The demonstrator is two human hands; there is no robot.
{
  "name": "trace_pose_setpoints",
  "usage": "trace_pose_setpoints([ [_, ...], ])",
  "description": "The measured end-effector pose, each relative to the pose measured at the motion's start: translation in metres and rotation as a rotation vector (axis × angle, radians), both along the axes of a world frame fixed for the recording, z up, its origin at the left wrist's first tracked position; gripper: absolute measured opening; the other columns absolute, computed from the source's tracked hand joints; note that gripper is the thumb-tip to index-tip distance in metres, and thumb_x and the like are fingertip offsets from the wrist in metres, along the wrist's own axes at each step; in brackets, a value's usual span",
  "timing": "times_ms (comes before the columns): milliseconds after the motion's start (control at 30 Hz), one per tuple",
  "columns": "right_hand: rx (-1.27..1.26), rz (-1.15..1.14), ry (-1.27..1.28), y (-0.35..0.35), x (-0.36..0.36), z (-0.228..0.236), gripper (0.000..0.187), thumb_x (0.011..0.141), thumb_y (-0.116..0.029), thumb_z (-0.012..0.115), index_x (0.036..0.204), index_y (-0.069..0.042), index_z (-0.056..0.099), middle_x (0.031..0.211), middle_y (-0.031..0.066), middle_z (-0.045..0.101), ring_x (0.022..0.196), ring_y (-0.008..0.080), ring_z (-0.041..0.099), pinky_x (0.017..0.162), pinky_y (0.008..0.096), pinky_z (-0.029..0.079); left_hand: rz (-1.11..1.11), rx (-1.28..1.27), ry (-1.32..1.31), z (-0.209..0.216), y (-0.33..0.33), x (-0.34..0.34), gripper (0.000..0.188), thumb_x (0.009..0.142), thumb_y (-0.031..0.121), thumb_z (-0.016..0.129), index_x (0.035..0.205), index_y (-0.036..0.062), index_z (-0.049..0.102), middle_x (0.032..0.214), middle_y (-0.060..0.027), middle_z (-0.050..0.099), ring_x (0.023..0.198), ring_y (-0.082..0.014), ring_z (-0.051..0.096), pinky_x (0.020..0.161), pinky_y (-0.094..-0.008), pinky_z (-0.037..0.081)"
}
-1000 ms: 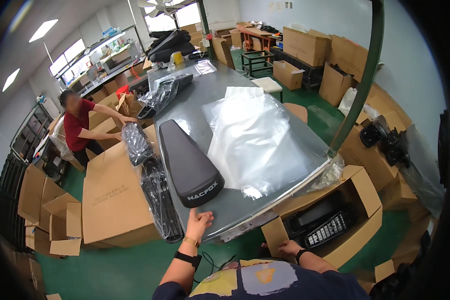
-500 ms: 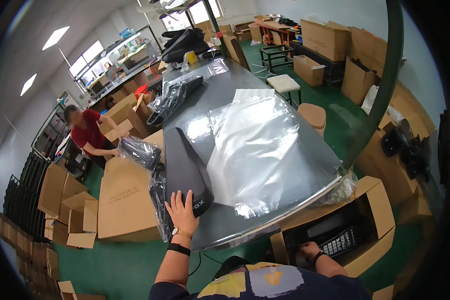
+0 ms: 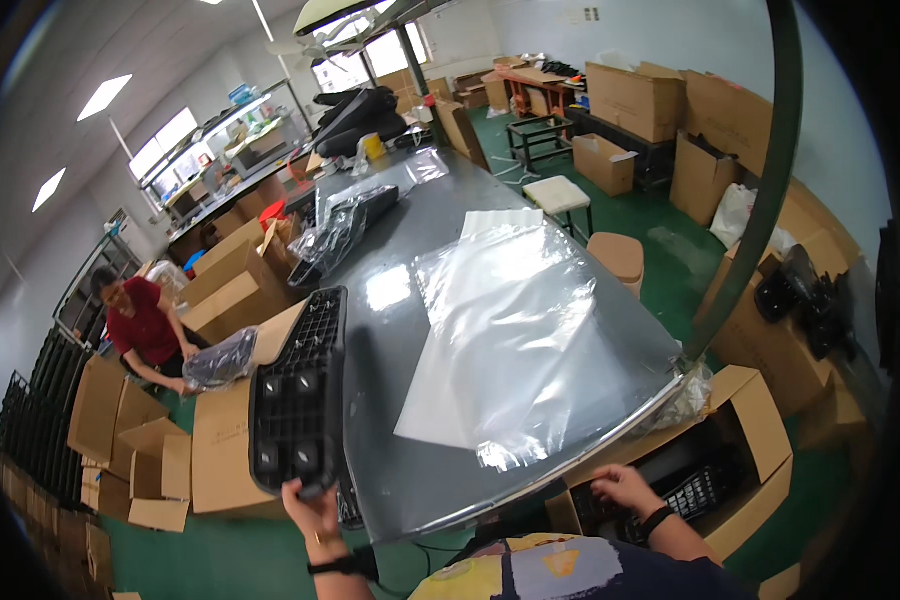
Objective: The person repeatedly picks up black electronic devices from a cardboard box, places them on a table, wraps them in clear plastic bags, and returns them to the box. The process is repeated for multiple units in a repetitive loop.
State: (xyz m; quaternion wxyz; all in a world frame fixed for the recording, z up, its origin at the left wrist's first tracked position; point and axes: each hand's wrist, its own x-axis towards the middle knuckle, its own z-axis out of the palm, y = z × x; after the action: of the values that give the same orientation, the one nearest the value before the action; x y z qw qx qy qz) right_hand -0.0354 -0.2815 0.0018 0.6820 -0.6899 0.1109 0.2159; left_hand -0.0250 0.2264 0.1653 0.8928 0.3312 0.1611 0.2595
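Showing its gridded underside, the seat (image 3: pixel 298 385) was held at the left edge of the surface (image 3: pixel 385 430) by the left hand (image 3: pixel 313 510), fingers bent round its near end. The right hand (image 3: pixel 627 488) was poised over the carton (image 3: pixel 767 445) beside the near edge, fingers partly curled; whether anything was gripped could not be told. Bags (image 3: pixel 515 340) were spread mid-surface.

workshop, long grey worktable (image 3: pixel 378 440), clear plastic sheeting (image 3: pixel 515 340), many cardboard cartons (image 3: pixel 630 105), green floor (image 3: pixel 665 220)
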Motion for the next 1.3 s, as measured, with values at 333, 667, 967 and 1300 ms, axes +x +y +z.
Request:
trace_pose_setpoints([
  [333, -0.641, 0.176, -1.133, 0.073, 0.134, 0.320, 0.048, 0.079, -0.014, 0.070, 0.123, -0.003, 0.053, 0.113, 0.0137, 0.059, 0.102, 0.0250, 0.059, 0.087, 0.0311, 0.047, -0.377, 0.034, -0.020, -0.007, 0.004, -0.041, 0.070, 0.062, 0.015, 0.053, 0.129, -0.0036, 0.042, 0.123, -0.0194, 0.054, 0.109, -0.0358, 0.056, 0.094, -0.0463, 0.048],
  [667, -0.116, 0.513, -0.055, 0.021, 0.075, 0.163, 0.060, 0.079, -0.028, 0.074, 0.126, 0.001, 0.051, 0.117, 0.0056, 0.060, 0.106, 0.0132, 0.053, 0.095, 0.0294, 0.041, -1.405, 0.082, 0.281, -0.027, -0.073, 0.088, 0.050, 0.078, 0.014, 0.057, 0.124, -0.0036, 0.050, 0.113, -0.0119, 0.061, 0.101, -0.0215, 0.061, 0.090, -0.0327, 0.048],
  [967, 0.017, -0.889, 0.143, -0.039, -0.108, 0.058, 0.058, 0.091, -0.047, 0.054, 0.126, -0.001, 0.044, 0.117, 0.0116, 0.055, 0.103, 0.0206, 0.056, 0.086, 0.0361, 0.048, -1.461, 0.943, 0.185, -0.077, -0.217, 0.175, 0.050, 0.089, 0.043, 0.058, 0.117, 0.0028, 0.055, 0.115, -0.0118, 0.060, 0.106, -0.0229, 0.057, 0.093, -0.0355, 0.044],
  [1300, 0.368, -1.137, -0.084, -0.016, -0.209, 0.106, 0.069, 0.088, -0.065, 0.042, 0.132, -0.013, 0.047, 0.125, 0.0075, 0.055, 0.115, 0.0263, 0.052, 0.099, 0.0412, 0.042, -0.942, 1.897, -0.039, -0.137, -0.268, 0.190, 0.020, 0.082, 0.032, 0.063, 0.081, 0.0124, 0.064, 0.091, -0.0074, 0.058, 0.094, -0.0287, 0.056, 0.077, -0.0423, 0.046],
])
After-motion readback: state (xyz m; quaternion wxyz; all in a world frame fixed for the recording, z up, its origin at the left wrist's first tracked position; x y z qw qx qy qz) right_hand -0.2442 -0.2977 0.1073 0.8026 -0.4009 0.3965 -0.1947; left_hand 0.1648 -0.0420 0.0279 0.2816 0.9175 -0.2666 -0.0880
